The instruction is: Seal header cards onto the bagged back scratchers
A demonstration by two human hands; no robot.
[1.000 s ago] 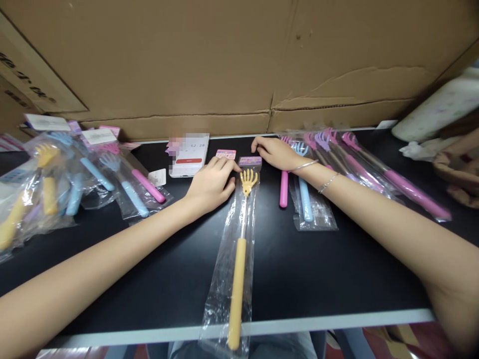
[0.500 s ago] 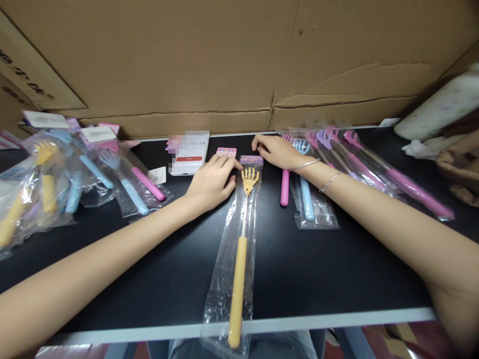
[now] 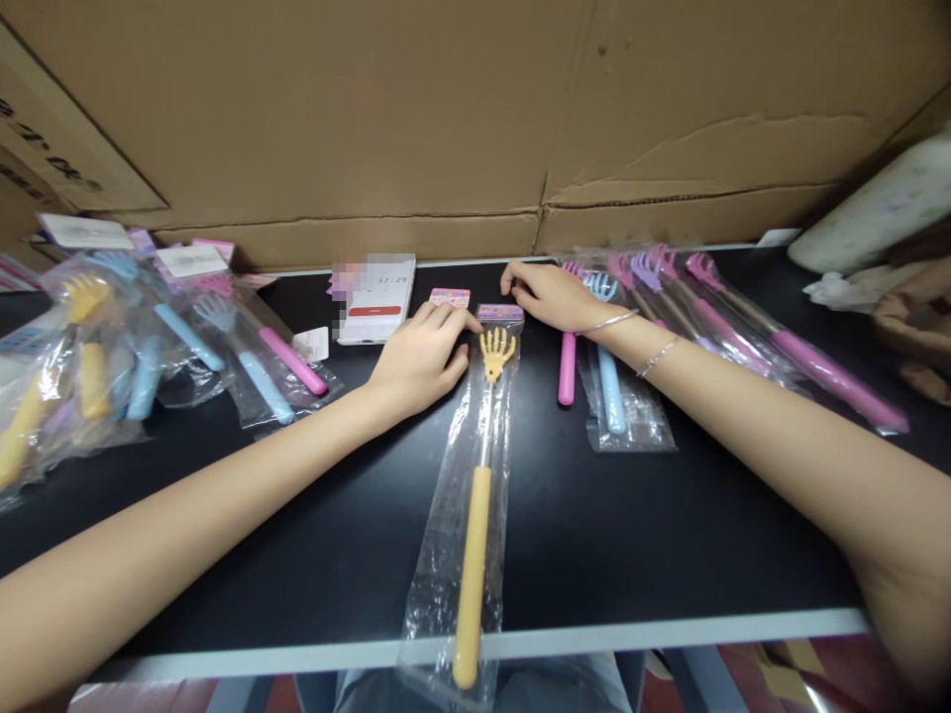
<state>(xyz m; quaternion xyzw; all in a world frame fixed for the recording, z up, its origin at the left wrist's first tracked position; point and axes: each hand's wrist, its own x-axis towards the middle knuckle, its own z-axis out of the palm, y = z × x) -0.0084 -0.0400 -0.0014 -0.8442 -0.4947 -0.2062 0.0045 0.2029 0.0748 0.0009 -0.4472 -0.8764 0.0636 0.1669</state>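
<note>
A yellow back scratcher in a clear bag (image 3: 475,515) lies lengthwise on the black table (image 3: 357,535), its handle past the front edge. My left hand (image 3: 422,358) rests flat beside the bag's top, fingers stretched toward its pink header card (image 3: 499,313). My right hand (image 3: 548,295) lies just right of that card, fingers curled down on the table by the card's edge. Whether it pinches anything I cannot make out. A second pink card (image 3: 449,297) sits just beyond my left fingertips.
A phone (image 3: 377,297) lies behind my left hand. Bagged scratchers (image 3: 149,347) are heaped at the left. Loose pink, blue and purple scratchers (image 3: 669,317) lie at the right. A cardboard wall (image 3: 475,119) closes the back. Cloth items (image 3: 892,257) sit at far right.
Hardly anything moved. Both hands stay at the top of the bag; the view shifted slightly and the phone's timer ticked on.
</note>
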